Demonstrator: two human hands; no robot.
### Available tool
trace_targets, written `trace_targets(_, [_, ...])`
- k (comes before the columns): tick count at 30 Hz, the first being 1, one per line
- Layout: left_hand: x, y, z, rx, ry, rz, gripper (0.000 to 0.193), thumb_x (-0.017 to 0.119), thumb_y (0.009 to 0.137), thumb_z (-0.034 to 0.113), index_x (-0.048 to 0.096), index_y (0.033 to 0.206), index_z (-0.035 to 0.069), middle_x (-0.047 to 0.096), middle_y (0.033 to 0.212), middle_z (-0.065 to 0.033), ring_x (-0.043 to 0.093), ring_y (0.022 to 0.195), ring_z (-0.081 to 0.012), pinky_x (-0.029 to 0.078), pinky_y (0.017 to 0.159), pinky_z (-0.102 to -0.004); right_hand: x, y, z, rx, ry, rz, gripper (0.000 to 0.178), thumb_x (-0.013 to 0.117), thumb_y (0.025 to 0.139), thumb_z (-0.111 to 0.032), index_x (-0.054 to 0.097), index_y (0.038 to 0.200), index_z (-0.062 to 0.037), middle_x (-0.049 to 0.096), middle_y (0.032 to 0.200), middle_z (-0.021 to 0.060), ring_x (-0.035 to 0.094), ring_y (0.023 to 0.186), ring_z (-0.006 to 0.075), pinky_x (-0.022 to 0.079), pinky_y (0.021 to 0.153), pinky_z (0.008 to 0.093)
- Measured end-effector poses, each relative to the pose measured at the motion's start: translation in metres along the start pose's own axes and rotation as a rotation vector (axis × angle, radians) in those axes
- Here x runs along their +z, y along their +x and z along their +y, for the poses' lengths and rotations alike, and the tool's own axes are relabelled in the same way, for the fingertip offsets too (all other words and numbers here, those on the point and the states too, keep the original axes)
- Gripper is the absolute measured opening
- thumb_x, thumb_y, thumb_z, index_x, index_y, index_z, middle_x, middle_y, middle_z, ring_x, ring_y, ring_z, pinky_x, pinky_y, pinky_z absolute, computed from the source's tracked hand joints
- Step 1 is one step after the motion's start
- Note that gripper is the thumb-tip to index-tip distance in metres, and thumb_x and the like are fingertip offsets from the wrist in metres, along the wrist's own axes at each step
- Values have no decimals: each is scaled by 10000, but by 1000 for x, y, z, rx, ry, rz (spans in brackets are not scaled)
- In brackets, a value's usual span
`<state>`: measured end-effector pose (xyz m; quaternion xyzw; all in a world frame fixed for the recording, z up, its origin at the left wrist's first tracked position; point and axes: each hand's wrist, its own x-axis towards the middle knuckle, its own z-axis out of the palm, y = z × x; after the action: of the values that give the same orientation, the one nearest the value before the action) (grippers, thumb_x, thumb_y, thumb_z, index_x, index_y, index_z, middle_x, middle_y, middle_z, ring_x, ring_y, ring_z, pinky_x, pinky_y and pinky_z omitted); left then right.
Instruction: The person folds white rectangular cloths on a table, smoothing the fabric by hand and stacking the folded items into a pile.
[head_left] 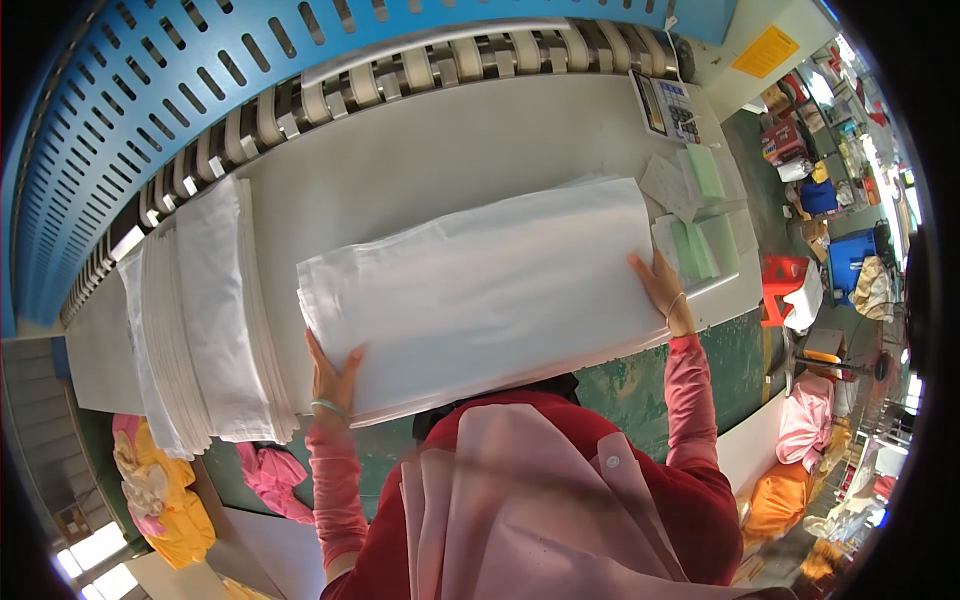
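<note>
A thick stack of white fabric sheets (480, 270) lies slantwise before me on the grey work table (380, 185). My left hand (332, 378) grips its near left corner, thumb over the top and fingers along the left edge. At the right end, my right hand (662, 288) holds the short side, its thumb near the top edge; part of its fingers is hidden. Both hands press on the stack from opposite ends. Farther left lie more piles of white fabric (215, 310), fanned in overlapping layers, which neither hand touches.
Along the table's far edge runs a row of pale conveyor belts (415, 70) under a slotted blue guard (230, 70). A calculator (668, 108) and green paper pads (703, 172) sit at the right. A red stool (785, 285) stands beyond; pink cloth (270, 480) lies low on the left.
</note>
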<state>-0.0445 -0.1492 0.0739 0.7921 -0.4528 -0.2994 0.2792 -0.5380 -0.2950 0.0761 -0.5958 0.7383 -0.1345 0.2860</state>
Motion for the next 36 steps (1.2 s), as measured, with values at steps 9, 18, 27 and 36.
trace_targets(9, [-19,44,-11,-92,-35,-75,983,641,749,374,-55,1366,55,227,1346,-260,321,1205,-335,308,969,-350,7,13,-9,-15,-20,-17,615,476,799,-531,480,1027,40,554,984,249,519,933,392,397,791,406])
trace_targets(18, [-19,227,33,-30,-395,-8,684,613,777,275,249,1312,53,534,987,-140,535,878,-220,452,692,-337,-12,142,-44,-148,334,56,405,536,818,-361,510,1040,-24,563,847,93,557,824,190,455,682,308])
trace_targets(27, [53,333,43,-145,-443,71,260,534,743,87,514,978,-22,570,639,-102,547,498,-191,427,442,-304,26,256,-57,182,1010,-3,273,588,788,-240,475,980,-82,546,760,75,589,600,191,520,555,350])
trace_targets(36, [-25,269,54,-134,-1048,-241,76,557,754,90,497,800,85,468,667,-12,418,464,-106,338,376,-233,-35,206,-62,272,1661,-597,127,548,816,-159,451,764,-96,408,585,-11,414,465,66,344,380,188])
